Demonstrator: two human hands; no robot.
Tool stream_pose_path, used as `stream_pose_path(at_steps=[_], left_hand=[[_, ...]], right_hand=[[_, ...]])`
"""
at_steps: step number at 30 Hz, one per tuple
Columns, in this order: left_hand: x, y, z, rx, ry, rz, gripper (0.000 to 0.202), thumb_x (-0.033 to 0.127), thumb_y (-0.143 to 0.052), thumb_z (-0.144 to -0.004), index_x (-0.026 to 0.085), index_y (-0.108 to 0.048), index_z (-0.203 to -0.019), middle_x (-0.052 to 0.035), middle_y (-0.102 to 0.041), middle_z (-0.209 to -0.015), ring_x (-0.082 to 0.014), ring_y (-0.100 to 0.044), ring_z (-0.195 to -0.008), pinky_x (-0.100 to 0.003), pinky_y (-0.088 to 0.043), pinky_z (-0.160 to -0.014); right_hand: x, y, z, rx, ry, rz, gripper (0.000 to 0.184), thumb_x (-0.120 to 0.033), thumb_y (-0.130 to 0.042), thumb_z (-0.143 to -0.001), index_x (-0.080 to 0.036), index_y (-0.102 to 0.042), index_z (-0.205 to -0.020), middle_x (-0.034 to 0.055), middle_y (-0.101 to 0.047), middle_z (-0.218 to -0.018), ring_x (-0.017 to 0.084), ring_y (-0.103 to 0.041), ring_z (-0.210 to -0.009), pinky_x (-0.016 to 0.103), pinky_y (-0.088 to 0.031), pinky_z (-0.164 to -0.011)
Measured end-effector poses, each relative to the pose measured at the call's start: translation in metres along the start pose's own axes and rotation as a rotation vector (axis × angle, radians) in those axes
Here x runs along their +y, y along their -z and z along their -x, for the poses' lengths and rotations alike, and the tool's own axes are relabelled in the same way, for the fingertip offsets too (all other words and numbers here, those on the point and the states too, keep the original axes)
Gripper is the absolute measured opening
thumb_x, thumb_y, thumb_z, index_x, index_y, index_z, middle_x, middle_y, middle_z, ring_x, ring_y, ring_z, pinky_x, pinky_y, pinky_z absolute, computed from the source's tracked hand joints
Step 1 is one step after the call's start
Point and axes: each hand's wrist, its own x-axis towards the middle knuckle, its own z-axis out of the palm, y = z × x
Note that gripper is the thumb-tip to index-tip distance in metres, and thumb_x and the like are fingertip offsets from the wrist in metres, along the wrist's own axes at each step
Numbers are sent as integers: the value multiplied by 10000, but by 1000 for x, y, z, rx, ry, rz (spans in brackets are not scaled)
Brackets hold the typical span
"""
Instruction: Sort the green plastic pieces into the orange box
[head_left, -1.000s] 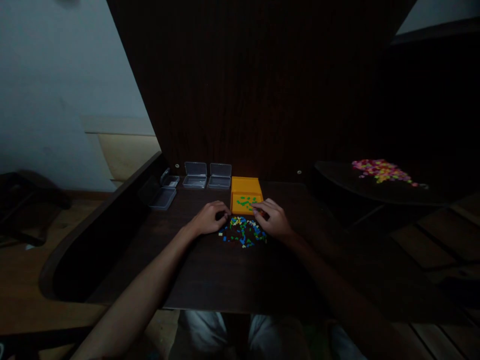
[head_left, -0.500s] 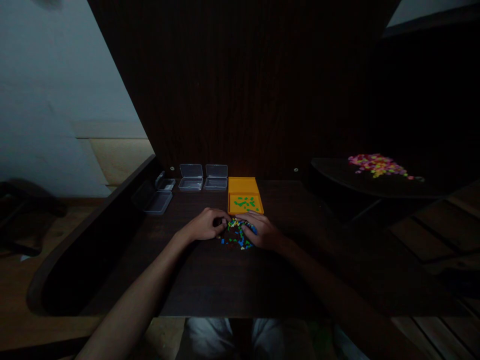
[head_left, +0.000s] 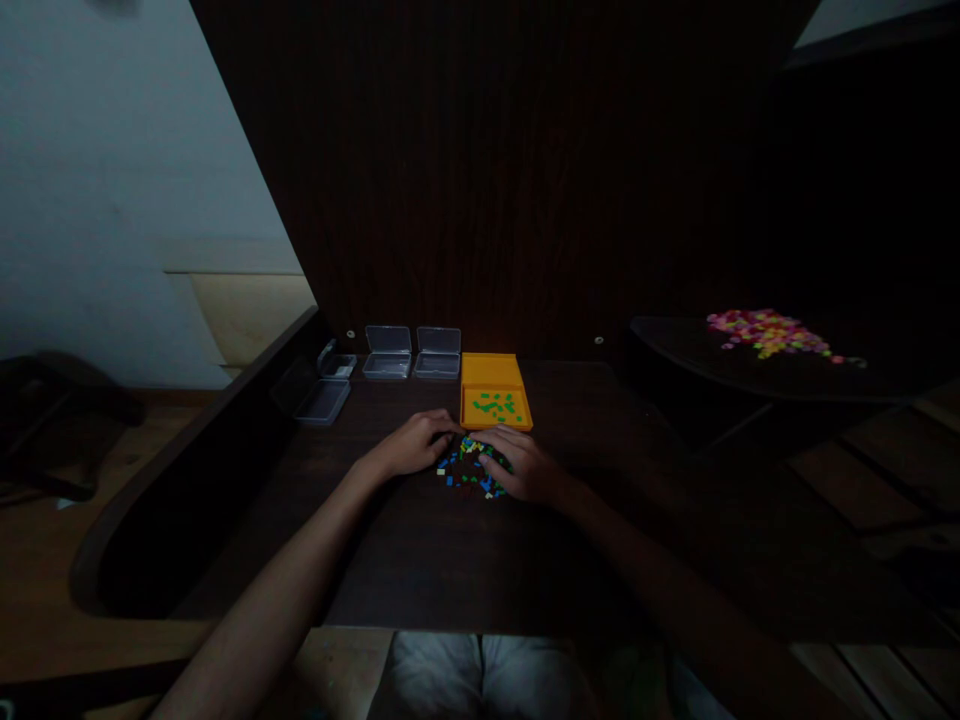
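Note:
A heap of tiny coloured pieces, blue, green, yellow and red, lies on the dark wooden table. My left hand rests curled at the heap's left edge, fingertips touching the pieces. My right hand lies over the heap's right side with its fingers bent down onto the pieces. Whether either hand pinches a piece is hidden in the dim light. Just behind the heap stands an open orange box holding several green pieces.
Two clear plastic boxes stand open at the back, left of the orange box, with another clear box and a small one further left. A second pile of pink and yellow pieces lies on a dark side surface to the right.
My right hand has come back from the orange box onto the right side of the heap. The left hand has stayed at the heap's left edge.

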Motion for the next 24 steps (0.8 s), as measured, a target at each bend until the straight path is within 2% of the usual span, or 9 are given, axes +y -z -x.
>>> stream_pose_path(at_steps=[4,8,13,24], left_hand=[[1,-1,0,-12,-5,-22,372,128,-466,-885,225,-690,-1166,-40,-616,-888,-163,-615,-824,-273,-483,-819],[2,-1,0,-20,-4,-38,351,131,-475,-887,230,-701,-1136,-36,-599,-878,-161,-609,-812,-266,-478,-801],[0,-1,0,-29,-2,-35,301,140,-487,-892,216,-703,-1088,-38,-611,-900,-158,-621,-818,-257,-479,-789],[-7,2,1,-54,28,-7,173,248,-536,-928,186,-683,-992,-51,-643,-961,-166,-628,-886,-260,-471,-827]], right_hand=[[0,-1,-1,2,4,56,330,-251,-473,-944,-164,-600,-1236,121,-688,-1120,240,-608,-1026,426,-491,-945],[-1,-1,-2,-33,-41,101,351,-271,-489,-939,-160,-598,-1254,122,-689,-1115,249,-586,-1017,428,-486,-925],[-1,0,-2,-8,-49,116,321,-277,-508,-932,-153,-628,-1204,119,-697,-1057,250,-571,-987,416,-475,-920],[1,-1,-2,45,67,101,222,-237,-519,-932,-182,-675,-1081,90,-707,-952,233,-577,-877,418,-489,-835]])
